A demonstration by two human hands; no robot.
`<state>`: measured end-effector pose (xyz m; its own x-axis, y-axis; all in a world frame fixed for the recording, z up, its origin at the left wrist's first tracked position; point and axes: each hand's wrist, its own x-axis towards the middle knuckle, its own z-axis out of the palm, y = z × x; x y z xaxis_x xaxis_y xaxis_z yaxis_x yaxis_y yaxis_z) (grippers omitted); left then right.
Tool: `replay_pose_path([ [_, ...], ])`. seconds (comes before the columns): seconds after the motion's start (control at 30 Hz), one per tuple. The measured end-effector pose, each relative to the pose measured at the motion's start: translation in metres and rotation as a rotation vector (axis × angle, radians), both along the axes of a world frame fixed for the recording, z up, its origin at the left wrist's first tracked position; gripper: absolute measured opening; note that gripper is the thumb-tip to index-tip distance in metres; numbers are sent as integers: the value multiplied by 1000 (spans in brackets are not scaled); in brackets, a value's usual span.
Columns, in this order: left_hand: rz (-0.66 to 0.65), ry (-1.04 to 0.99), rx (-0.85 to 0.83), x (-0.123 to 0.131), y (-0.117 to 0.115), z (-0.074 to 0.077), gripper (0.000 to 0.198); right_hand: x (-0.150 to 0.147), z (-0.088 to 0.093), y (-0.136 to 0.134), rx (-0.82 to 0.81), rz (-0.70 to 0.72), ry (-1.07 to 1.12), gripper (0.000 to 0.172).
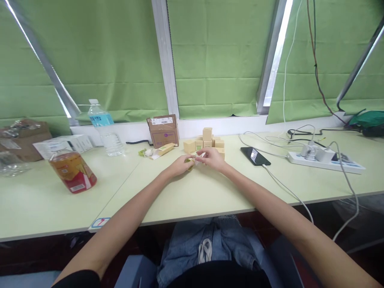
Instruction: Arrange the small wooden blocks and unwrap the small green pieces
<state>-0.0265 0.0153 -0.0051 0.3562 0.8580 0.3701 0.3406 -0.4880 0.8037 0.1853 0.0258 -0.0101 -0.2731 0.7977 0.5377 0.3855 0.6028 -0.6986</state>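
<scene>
Both my hands meet at the middle of the pale green table [195, 192]. My left hand [181, 165] and my right hand [211, 158] pinch a small object with a green part [191, 161] between their fingertips; it is too small to name. Just behind them stands a pile of small tan cardboard boxes [207, 144], one stacked on top. A flat tan box [163, 149] and a small green-and-white piece [144, 152] lie to the left of the pile.
A brown carton [163, 131] stands at the back. A water bottle [105, 128] and a jar of amber liquid [72, 170] are at the left. A black phone [255, 155] on a cable and a white power strip [325, 160] lie at the right.
</scene>
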Motion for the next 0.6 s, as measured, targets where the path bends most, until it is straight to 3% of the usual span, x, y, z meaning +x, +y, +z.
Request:
replay_pose_path([
  [0.07, 64, -30, -22, 1, 4, 0, 32, 2, 1, 0, 112, -14, -49, 17],
  [0.23, 363, -141, -67, 3, 8, 6, 16, 3, 2, -5, 413, 21, -121, 22],
  [0.43, 251, -182, -278, 14, -12, 12, 21, -9, 2, -13, 457, 151, -234, 52],
  [0.6, 294, -289, -285, 26, -16, 15, 13, -11, 1, -11, 472, 148, -179, 38],
])
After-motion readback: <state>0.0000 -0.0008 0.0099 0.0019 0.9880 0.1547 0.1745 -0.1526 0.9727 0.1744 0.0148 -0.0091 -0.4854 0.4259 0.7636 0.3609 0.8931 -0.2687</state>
